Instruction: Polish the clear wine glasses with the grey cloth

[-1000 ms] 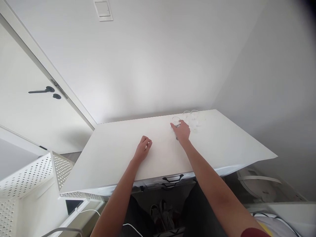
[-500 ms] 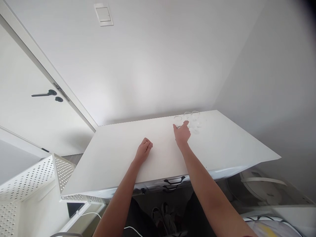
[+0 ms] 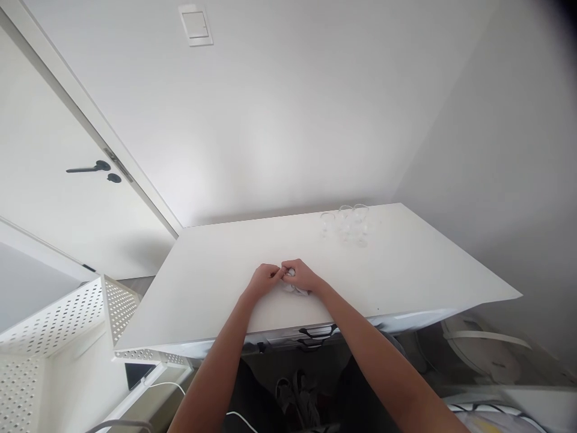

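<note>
My right hand is closed around a small whitish crumpled piece, which looks like cloth; part of it hangs below the fingers. Against it, my left hand has its fingertips pinched together at the same spot. Whether the left fingers hold an edge of the cloth is too small to tell. Both hands are over the middle of the white tabletop. Beyond them, to the right, stand several clear stemmed glasses close together, their outlines faint against the white surface.
A pale wall rises behind the table, with a light switch on it. At left is a white door with a black handle. White perforated panels stand at lower left. Black drawer handles show below the front edge.
My right hand has come back from beside the glasses, toward me and left, and met my left hand. The whitish cloth now shows below its fingers. My left hand has shifted slightly.
</note>
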The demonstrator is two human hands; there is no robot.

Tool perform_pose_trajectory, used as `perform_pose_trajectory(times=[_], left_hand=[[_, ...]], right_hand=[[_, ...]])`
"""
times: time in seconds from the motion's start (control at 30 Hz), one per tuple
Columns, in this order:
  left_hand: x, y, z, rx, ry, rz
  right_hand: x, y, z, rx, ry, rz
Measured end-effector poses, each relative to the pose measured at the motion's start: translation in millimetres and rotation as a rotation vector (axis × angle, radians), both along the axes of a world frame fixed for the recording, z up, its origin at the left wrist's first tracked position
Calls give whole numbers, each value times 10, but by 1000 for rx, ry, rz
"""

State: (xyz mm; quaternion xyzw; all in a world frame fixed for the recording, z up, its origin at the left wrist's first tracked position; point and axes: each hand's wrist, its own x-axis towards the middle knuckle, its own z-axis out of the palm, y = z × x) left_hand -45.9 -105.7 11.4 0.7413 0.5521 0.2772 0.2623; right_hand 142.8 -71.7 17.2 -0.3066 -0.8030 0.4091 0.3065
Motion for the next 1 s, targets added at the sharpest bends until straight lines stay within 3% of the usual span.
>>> perform_pose_trajectory(times=[1.0], left_hand=[[-8,-31,17,-8,-39,2]], right_hand=[[10,-5,-17,-2,15,-26]])
